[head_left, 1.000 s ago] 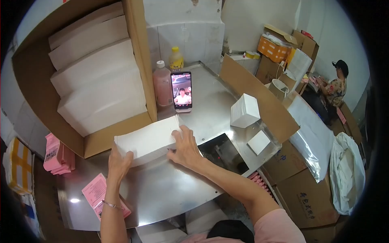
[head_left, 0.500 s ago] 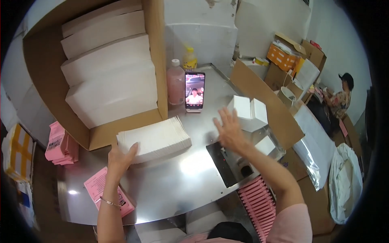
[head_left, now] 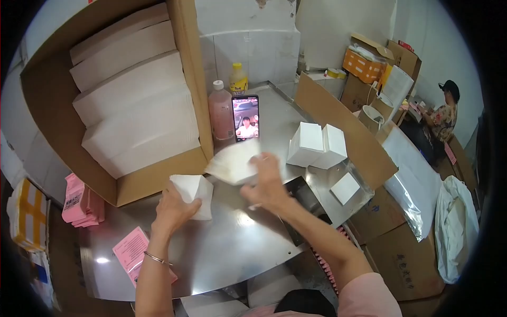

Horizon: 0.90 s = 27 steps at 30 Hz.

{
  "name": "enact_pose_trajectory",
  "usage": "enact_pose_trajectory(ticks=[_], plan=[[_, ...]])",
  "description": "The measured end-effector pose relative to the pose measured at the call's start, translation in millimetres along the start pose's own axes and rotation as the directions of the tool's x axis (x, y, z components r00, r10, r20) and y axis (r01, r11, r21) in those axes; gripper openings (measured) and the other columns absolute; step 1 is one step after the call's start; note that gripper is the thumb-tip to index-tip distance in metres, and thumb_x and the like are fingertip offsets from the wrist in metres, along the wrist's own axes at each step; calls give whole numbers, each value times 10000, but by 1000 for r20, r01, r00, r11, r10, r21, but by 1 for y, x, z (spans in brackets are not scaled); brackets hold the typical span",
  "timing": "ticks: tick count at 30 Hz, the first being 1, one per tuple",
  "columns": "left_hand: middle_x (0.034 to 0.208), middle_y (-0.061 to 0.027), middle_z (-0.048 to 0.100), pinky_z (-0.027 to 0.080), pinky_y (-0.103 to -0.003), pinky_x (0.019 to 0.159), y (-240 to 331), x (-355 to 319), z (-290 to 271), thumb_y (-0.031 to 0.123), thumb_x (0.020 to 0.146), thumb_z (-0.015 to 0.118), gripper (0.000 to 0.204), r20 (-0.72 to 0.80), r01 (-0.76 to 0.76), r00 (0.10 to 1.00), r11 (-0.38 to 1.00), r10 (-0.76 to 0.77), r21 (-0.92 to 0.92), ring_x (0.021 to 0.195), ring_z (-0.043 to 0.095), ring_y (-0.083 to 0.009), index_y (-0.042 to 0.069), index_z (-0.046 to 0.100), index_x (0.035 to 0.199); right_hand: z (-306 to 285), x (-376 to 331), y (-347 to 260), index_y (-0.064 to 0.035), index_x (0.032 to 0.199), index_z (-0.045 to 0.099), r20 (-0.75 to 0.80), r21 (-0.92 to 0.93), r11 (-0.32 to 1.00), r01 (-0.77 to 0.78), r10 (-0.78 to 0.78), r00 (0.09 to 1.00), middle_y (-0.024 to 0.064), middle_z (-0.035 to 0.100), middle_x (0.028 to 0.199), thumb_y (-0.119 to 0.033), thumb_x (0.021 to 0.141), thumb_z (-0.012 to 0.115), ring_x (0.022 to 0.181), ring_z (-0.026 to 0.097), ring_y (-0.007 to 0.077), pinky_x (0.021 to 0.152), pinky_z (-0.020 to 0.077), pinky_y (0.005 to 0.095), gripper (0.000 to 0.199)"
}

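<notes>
My left hand [head_left: 173, 208] grips a white folded carton piece [head_left: 194, 191] that stands on the shiny metal table [head_left: 237, 248]. My right hand [head_left: 266, 182] holds a fanned stack of flat white sheets [head_left: 232, 161] lifted just above the table's middle. Just beyond the stack a phone [head_left: 245, 117] stands upright with its screen lit.
A big cardboard box [head_left: 127, 111] of stacked white flats stands on its side at the left. Two assembled white boxes [head_left: 317, 143], a pink bottle [head_left: 220, 111] and a yellow bottle [head_left: 238, 79] sit behind. Pink leaflets [head_left: 132, 248] lie at front left. A person [head_left: 443, 113] sits at far right.
The long white stack on the table has been split: my right hand came back from the white boxes and lifted part of it, and my left hand now holds a smaller piece.
</notes>
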<state>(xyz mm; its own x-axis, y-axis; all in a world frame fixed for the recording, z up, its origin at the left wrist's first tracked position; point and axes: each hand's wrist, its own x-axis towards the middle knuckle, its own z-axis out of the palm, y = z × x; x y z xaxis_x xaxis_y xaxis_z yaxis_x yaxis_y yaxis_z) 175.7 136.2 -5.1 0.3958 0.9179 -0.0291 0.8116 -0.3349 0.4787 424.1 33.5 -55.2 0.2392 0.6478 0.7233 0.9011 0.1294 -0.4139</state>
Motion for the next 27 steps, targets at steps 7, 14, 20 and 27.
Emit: enact_pose_trajectory(ticks=[7, 14, 20, 27], plan=[[1357, -297, 490, 456, -440, 1033, 55, -9, -5, 443, 658, 753, 1157, 211, 6, 975, 963, -65, 269, 1220, 548, -425, -9, 133, 1524, -34, 19, 53, -53, 1141, 614, 479, -698, 481, 530, -237, 845, 239, 529, 1257, -47, 633, 699, 1157, 511, 446, 947, 406, 564, 514], [1043, -85, 657, 529, -355, 828, 66, 25, -3, 361, 836, 624, 559, 350, 103, 881, 595, 317, -797, 931, 653, -212, 4, 557, 1261, -131, 3, 52, -65, 1169, 649, -355, -500, 862, -76, -124, 926, 176, 562, 1235, -147, 704, 750, 1185, 519, 349, 972, 407, 484, 483], [1252, -100, 574, 502, -421, 839, 110, 72, 87, 428, 913, 524, 505, 395, 305, 896, 367, 202, -879, 1102, 570, -220, 69, 539, 1268, -157, -7, 137, -9, 1245, 621, -47, 209, 841, -499, 518, 854, 191, 550, 1267, -367, 973, 565, 1217, 493, 294, 1067, 359, 363, 453], [1165, -66, 617, 451, -337, 850, 134, 70, 93, 396, 959, 444, 448, 488, 273, 819, 543, 302, -794, 1021, 553, -166, 62, 570, 1228, -187, -39, 102, 9, 1191, 636, -121, 104, 883, -458, 468, 875, 165, 582, 1217, -271, 996, 409, 1177, 509, 286, 1049, 357, 365, 410]])
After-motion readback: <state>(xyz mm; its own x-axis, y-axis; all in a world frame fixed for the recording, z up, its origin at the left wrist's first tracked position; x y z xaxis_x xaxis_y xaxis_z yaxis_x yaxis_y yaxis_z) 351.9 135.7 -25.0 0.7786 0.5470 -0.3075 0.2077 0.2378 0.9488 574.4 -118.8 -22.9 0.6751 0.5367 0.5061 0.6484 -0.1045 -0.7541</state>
